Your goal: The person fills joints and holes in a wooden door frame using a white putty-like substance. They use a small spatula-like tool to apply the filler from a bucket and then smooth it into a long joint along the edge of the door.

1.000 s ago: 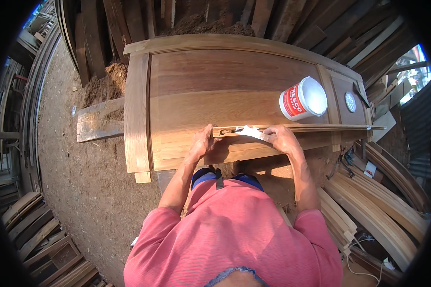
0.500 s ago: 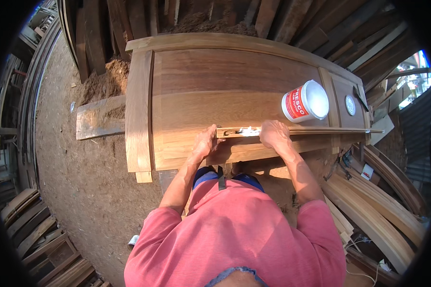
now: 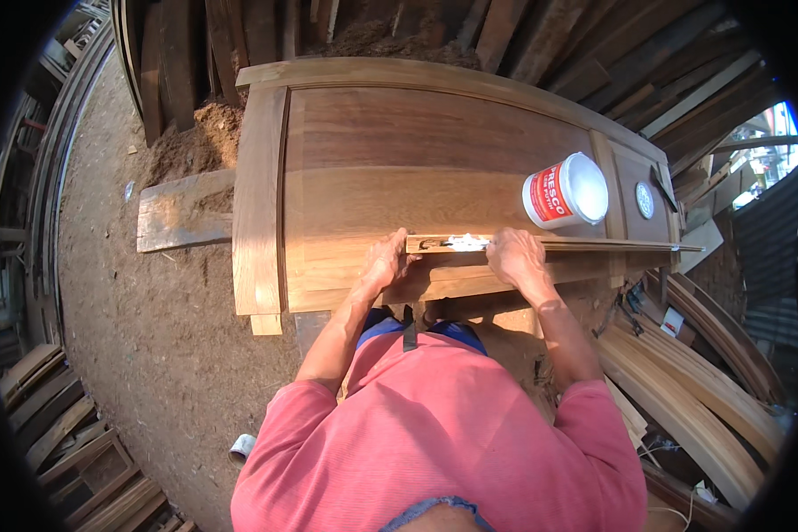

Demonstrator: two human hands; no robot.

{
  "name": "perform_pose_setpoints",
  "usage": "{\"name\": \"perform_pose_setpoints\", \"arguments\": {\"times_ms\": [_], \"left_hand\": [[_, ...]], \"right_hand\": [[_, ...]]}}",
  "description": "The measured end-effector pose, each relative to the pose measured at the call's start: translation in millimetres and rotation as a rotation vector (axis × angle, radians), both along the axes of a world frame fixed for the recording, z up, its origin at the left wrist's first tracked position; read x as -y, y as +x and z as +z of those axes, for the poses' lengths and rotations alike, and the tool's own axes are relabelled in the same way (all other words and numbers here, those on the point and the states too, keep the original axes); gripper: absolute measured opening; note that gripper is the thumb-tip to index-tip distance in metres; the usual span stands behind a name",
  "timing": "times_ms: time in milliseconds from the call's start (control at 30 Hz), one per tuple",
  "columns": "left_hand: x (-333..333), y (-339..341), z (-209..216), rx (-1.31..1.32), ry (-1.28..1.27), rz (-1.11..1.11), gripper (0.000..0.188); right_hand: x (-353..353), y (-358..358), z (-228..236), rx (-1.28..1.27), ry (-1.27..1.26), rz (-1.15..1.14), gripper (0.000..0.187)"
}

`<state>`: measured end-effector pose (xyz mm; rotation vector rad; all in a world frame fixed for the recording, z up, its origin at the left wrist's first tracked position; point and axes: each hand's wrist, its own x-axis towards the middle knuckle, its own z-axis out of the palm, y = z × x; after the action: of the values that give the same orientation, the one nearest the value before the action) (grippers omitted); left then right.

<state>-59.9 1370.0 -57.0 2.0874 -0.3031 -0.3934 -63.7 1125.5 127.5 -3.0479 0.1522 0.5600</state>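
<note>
A long, narrow wooden board [image 3: 603, 244] stands on edge across the near part of a wooden door panel [image 3: 372, 195]. My left hand [image 3: 387, 260] is closed round the board's left end. White putty [image 3: 466, 242] lies in a lump on its upper edge, just right of a dark recess. Right beside the putty, my right hand [image 3: 516, 257] is closed against the board's edge; whatever its fingers hold is hidden. Behind that hand, a white bucket [image 3: 591, 191] with a red label sits tilted in view on the panel, and its round white lid [image 3: 645, 200] lies farther right.
A dark flat tool [image 3: 663, 188] lies near the panel's right end. Planks [image 3: 696, 381] are stacked at the right, and more timber [image 3: 585, 58] leans along the back. A wood block [image 3: 186, 211] juts out left of the panel. A can [image 3: 242, 447] rests on the dirt floor.
My right hand has shifted slightly right and down along the board, showing a little more of the putty. My left hand keeps its hold on the end. The view has moved slightly.
</note>
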Motion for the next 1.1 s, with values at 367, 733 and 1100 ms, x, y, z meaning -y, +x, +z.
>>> {"name": "perform_pose_setpoints", "arguments": {"times_ms": [367, 733, 1100], "left_hand": [[-1.4, -8.6, -1.9, 0.209, 0.009, -0.012, 0.041], [-4.4, -15.8, 0.5, 0.08, -0.029, -0.033, 0.052], [2.1, -3.3, 4.7, 0.096, -0.034, 0.005, 0.039]], "right_hand": [[2.7, -4.2, 7.6, -0.012, -0.025, -0.124, 0.028], [-10.8, -31.1, -17.0, 0.113, 0.045, -0.075, 0.025], [-19.5, 0.8, -19.2, -0.068, -0.063, -0.069, 0.026]]}}
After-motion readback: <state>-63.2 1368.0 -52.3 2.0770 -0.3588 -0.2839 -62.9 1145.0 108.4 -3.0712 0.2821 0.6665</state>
